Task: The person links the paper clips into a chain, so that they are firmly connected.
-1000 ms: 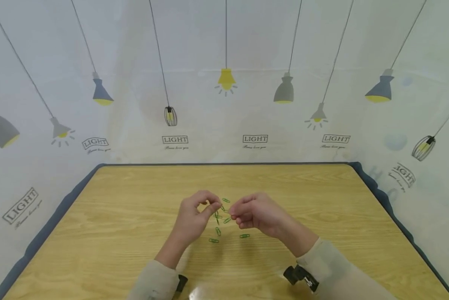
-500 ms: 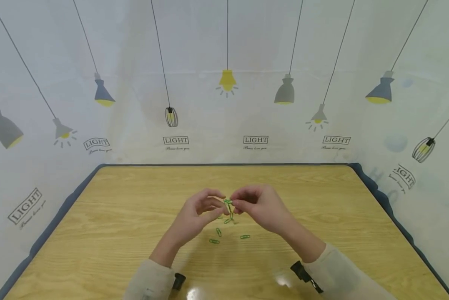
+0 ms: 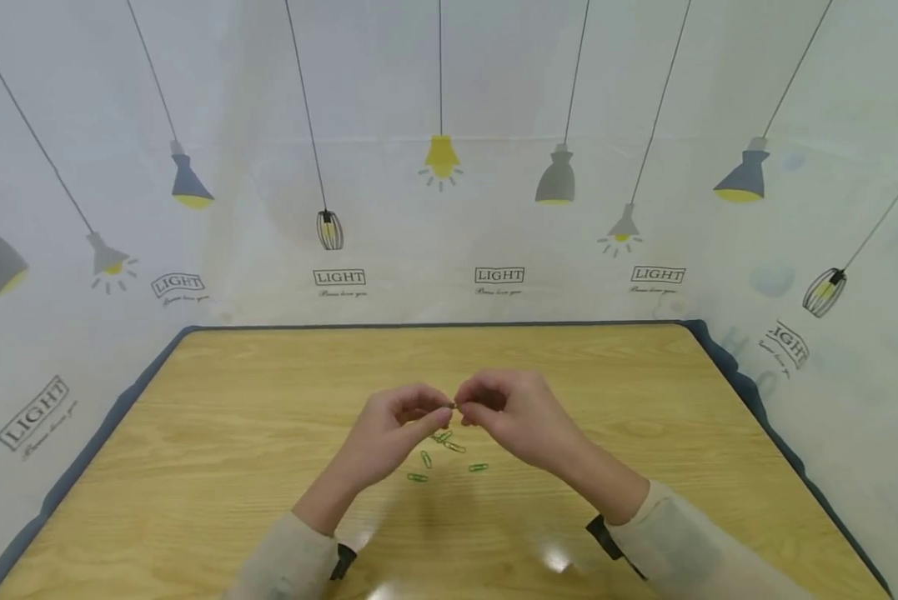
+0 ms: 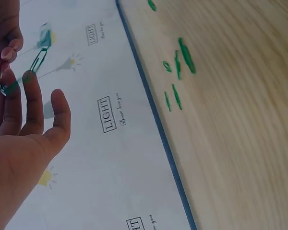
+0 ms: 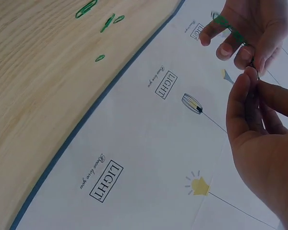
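Observation:
Above the table, my left hand pinches a small green paper clip between thumb and fingers. My right hand meets it fingertip to fingertip, its thumb and forefinger pinched on a clip end. In the left wrist view, linked green clips hang from the left hand past its fingers. The right wrist view shows the chain beside the left fingers, with the right hand pinching at its end. How the clips join between the fingertips is hidden.
Several loose green paper clips, one of them, lie on the wooden table below and in front of the hands. A white sheet printed with lamps stands behind the table's dark edge.
The hands came together at the fingertips. The right hand rose with a clip from the table, and the dangling clips seen between the hands are now mostly hidden from the head view.

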The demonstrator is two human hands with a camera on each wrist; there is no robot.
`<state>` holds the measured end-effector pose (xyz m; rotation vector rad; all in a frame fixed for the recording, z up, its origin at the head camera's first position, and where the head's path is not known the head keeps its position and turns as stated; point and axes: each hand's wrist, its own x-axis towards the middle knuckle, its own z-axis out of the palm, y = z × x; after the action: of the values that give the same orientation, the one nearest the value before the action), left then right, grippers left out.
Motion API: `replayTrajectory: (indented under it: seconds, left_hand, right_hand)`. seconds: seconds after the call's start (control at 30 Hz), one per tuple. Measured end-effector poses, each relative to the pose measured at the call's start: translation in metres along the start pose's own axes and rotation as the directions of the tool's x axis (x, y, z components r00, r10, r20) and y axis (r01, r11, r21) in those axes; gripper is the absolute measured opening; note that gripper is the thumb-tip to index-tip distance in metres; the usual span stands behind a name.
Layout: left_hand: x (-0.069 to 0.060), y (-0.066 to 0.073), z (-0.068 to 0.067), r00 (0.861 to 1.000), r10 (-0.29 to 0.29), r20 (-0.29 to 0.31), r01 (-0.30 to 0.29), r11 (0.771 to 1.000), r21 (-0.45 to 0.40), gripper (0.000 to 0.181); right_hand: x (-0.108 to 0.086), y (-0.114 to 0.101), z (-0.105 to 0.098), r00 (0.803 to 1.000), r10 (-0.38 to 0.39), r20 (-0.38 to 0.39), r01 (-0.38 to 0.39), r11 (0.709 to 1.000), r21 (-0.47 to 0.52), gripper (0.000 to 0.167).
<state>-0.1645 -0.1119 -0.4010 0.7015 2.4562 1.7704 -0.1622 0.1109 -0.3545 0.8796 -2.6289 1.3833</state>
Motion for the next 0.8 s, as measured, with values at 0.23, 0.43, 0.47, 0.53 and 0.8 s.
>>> replayTrajectory:
  seconds: [0.23, 0.43, 0.47, 0.53, 0.8]
  left_hand:
    - [-0.001, -0.007, -0.006, 0.998, -0.044, 0.04, 0.041, 0.997, 0.071, 0.02]
    - [-0.001, -0.01, -0.005, 0.995, -0.094, 0.019, 0.092, 0.991, 0.093, 0.017]
    - [-0.001, -0.011, -0.005, 0.995, -0.103, 0.016, 0.101, 0.991, 0.089, 0.017]
    - [-0.001, -0.011, -0.005, 0.993, -0.119, 0.011, 0.117, 0.99, 0.08, 0.017]
    - [-0.005, -0.013, -0.001, 0.987, -0.156, -0.019, 0.157, 0.987, 0.027, 0.019]
  right_hand:
    - [-0.004, 0.013, 0.003, 0.997, 0.047, 0.058, -0.048, 0.999, 0.016, 0.008]
    - [-0.008, 0.039, 0.005, 0.979, 0.137, 0.154, -0.14, 0.99, 0.008, 0.007]
    - [-0.008, 0.046, 0.006, 0.972, 0.151, 0.178, -0.152, 0.988, -0.007, 0.009]
    - [-0.007, 0.061, 0.01, 0.958, 0.181, 0.224, -0.175, 0.983, -0.05, 0.013]
    - [-0.006, 0.106, 0.029, 0.918, 0.223, 0.327, -0.187, 0.973, -0.137, 0.009]
